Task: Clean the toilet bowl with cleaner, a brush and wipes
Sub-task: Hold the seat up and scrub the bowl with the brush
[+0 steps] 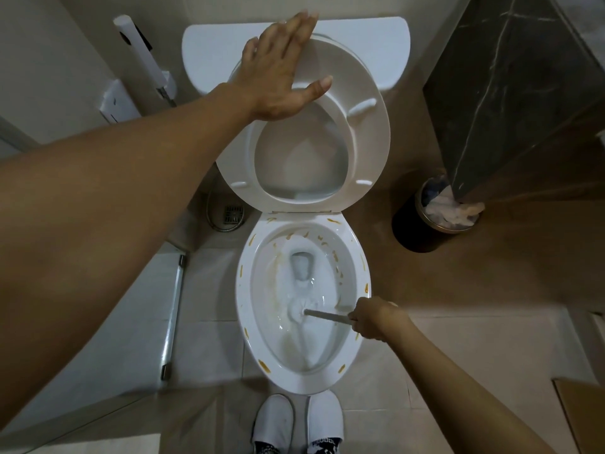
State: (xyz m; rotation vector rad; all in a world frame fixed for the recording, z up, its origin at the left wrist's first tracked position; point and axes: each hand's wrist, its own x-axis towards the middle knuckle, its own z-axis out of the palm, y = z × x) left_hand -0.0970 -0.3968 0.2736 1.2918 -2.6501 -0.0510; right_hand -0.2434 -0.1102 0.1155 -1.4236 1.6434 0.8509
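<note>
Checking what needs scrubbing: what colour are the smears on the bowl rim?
Yellow-orange smears dot the white bowl rim, clearest in the head view.

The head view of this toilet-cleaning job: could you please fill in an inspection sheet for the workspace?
Surface: tiled floor with a floor drain.
Job's things: toilet bowl open, yellow-brown smears on its rim and inner wall; seat raised; brush head down inside the bowl. Cleaner and wipes: nothing seen.
Clutter: dark waste bin holding crumpled paper, right of the bowl.
Grippers: left hand flat on the raised seat; right hand grips the brush handle.
Cables: metal hose looped around the drain.
Surroundings: white tank, spray wand on the left wall, dark marbled panel, the person's white slippers.
</note>
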